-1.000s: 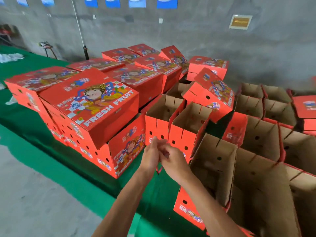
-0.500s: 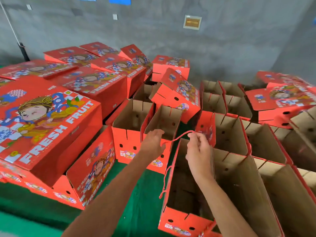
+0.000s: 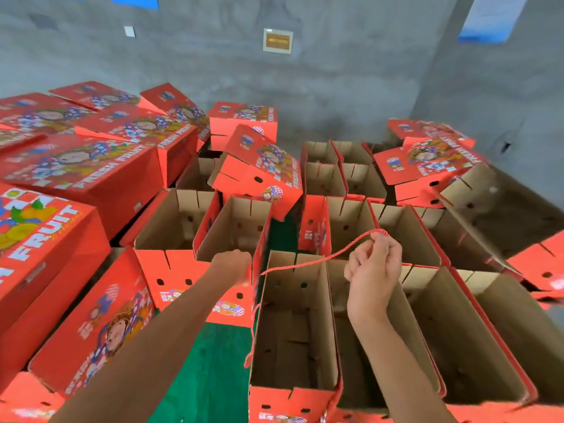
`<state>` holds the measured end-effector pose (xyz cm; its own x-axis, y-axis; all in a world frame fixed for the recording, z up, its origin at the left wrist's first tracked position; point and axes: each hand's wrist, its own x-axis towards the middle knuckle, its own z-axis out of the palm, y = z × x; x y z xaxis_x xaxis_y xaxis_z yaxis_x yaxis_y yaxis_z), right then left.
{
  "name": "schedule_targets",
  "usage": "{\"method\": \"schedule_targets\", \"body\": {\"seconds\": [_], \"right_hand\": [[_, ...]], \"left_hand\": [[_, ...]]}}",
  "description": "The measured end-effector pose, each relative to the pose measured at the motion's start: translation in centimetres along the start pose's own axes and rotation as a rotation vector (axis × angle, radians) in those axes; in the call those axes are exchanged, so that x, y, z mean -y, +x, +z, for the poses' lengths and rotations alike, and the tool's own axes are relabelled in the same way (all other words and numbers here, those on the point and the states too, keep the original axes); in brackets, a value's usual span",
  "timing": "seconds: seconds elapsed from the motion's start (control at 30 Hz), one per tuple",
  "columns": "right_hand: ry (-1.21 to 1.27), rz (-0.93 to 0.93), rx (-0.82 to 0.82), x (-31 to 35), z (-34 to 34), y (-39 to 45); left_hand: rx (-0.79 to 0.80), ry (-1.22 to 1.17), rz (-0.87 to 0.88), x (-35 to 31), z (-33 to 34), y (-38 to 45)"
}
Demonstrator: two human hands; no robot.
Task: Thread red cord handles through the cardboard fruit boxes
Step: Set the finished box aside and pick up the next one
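We are holding 1 twisted red cord (image 3: 308, 261) between both hands above the open, tall cardboard fruit box (image 3: 293, 325) that stands at the near edge of the green floor covering (image 3: 210, 361). Our right hand (image 3: 374, 267) pinches the cord's upper end between thumb and curled fingers, raised over the box's right wall. Our left hand (image 3: 233, 265) is clenched on the cord just outside the box's left wall; the grip itself is partly hidden behind the wall's rim. The cord's long axis runs from the right hand down and left across the box's open top to the left hand, and a loose tail hangs down the outer left wall. The left hand is the nearer one to the small punched holes (image 3: 302, 284) in the far panel, so we judge that the free tail must be fed there next, with the right hand keeping tension.
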<state>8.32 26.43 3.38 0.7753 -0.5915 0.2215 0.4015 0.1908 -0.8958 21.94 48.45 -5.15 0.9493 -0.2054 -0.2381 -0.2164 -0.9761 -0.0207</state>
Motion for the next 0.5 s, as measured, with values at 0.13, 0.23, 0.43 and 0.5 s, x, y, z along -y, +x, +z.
{"method": "schedule_targets", "body": {"seconds": [0.13,0.23,0.43,0.5], "right_hand": [[0.014,0.023,-0.018,0.2,-0.4,0.2],[0.027,0.020,-0.001,0.3,-0.3,-0.3],[-0.158,0.127,0.033,-0.2,-0.7,-0.1],[-0.254,0.278,0.036,-0.1,-0.8,0.1]], "left_hand": [[0.093,0.022,0.011,-0.4,-0.3,-3.9],[0.224,0.044,0.024,-0.4,-0.3,-7.8],[0.698,-0.533,0.024,1.7,-3.7,-11.9],[0.509,-0.686,-0.006,1.4,-4.1,-11.4]]}}
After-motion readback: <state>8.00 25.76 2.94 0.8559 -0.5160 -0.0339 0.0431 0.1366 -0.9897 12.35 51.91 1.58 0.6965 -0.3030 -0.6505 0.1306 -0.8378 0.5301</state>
